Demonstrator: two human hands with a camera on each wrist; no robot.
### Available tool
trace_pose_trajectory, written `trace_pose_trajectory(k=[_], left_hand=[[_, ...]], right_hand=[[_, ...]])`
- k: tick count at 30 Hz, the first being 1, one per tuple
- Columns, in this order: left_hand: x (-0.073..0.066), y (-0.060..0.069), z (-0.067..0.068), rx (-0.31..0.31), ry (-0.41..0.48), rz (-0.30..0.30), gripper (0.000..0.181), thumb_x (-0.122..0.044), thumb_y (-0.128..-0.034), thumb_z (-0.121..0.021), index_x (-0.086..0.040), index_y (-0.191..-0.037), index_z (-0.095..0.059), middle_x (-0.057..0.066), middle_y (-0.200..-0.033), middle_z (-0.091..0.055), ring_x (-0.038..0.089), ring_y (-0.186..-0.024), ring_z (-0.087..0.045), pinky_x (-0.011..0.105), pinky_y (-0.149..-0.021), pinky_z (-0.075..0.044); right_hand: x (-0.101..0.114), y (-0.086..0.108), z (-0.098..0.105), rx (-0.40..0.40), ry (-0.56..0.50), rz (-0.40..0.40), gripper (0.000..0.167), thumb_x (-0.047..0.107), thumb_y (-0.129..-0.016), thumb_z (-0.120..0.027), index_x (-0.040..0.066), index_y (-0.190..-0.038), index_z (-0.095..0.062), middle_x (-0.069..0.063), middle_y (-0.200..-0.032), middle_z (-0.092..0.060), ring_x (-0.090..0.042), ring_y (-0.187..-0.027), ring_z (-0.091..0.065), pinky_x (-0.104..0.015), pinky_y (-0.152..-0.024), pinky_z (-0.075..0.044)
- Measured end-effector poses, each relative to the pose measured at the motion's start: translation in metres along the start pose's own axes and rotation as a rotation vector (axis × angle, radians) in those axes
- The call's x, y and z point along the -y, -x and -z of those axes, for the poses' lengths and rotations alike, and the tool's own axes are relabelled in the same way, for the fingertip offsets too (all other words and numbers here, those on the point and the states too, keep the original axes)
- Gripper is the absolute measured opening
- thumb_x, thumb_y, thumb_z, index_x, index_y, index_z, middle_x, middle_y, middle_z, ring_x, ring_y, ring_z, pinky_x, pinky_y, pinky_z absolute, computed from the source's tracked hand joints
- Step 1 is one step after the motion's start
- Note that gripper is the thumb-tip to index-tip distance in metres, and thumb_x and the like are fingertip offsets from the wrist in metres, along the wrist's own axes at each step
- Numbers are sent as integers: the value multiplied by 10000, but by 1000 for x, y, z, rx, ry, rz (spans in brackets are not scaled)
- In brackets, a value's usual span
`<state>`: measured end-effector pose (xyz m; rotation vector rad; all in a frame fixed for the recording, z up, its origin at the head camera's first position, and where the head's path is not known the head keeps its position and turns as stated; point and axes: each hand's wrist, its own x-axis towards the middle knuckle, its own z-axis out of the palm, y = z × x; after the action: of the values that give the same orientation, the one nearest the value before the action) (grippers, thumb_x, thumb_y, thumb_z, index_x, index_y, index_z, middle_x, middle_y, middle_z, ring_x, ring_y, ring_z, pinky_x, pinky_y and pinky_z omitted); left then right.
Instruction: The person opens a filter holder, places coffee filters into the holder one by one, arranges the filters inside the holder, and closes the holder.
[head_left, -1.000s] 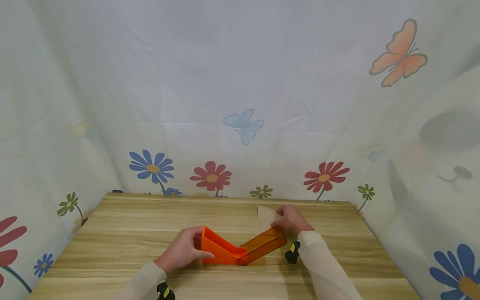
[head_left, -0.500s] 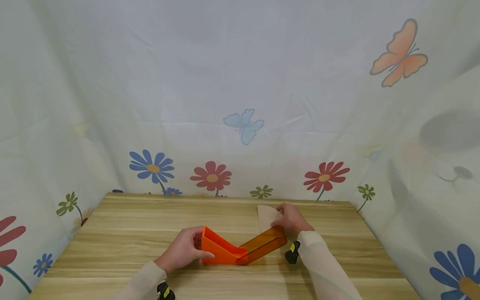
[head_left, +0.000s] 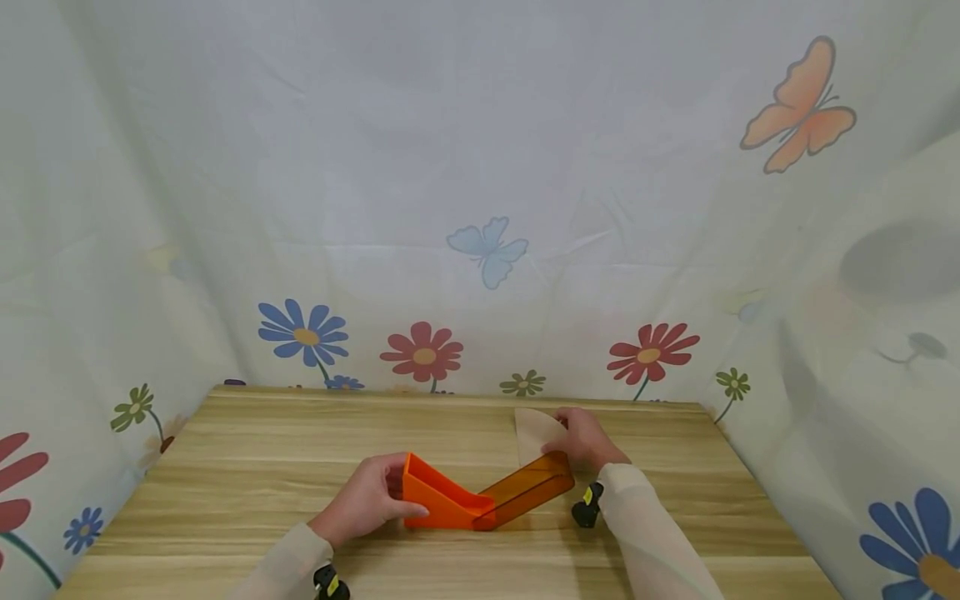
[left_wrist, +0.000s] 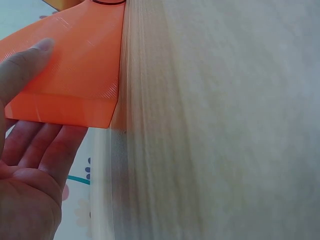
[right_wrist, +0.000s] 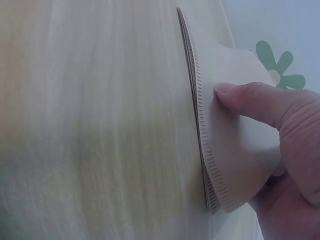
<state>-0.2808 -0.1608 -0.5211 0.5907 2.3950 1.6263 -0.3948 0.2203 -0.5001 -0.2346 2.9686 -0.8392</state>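
Note:
An orange plastic filter case (head_left: pixel 438 507) with an open, see-through amber lid (head_left: pixel 528 487) rests on the wooden table. My left hand (head_left: pixel 369 498) grips the case's tall end; in the left wrist view the thumb lies along the orange side wall (left_wrist: pixel 80 65) and the fingers are on its far side. Behind the lid, my right hand (head_left: pixel 588 437) pinches a small stack of tan paper coffee filters (head_left: pixel 536 433). Their crimped edges and fanned layers show in the right wrist view, with the thumb (right_wrist: pixel 250 100) pressing on the top filter (right_wrist: pixel 225 135). Some right fingers are hidden behind the paper.
The wooden table (head_left: pixel 300 433) ends at a white curtain (head_left: pixel 360 167) printed with flowers and butterflies, which hangs behind and at both sides. Each wrist wears a small black camera (head_left: pixel 587 505).
My right hand has shifted very slightly to the right, still pinching the coffee filters. The left hand, the case and its lid stay as they were.

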Motion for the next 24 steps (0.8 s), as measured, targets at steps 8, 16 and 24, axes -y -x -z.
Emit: trace_pose_trajectory(k=[8,16,24], left_hand=[[1,0,-1,-3,3,-3,537,-431,-772,-885,-217,-1223,-685,-32,-1154,-747,170,-977,-707,294,-901,-601],[2,0,0,-2,8,0,540,-420,-771,-889,-214,-1226,-684,-28,-1157,-746,172,-980,-707,301,-901,-603],[4,-2,0,-3,7,1,548,-424,-768,-889,-219,-1232,-681,-33,-1160,-746,165,-981,-709,290,-899,-602]], right_hand=[[-12,-1,3,34,-47,22,225,260,-800,-894,150,-924,-742,7,-838,-653,-191,-788,-551,-310,-721,-486],[-17,5,14,78,-123,28,217,326,-811,-880,167,-869,-745,5,-803,-633,-184,-748,-540,-298,-638,-434],[-12,12,26,112,-159,32,250,385,-836,-852,158,-900,-771,-12,-830,-641,-194,-782,-539,-304,-654,-435]])
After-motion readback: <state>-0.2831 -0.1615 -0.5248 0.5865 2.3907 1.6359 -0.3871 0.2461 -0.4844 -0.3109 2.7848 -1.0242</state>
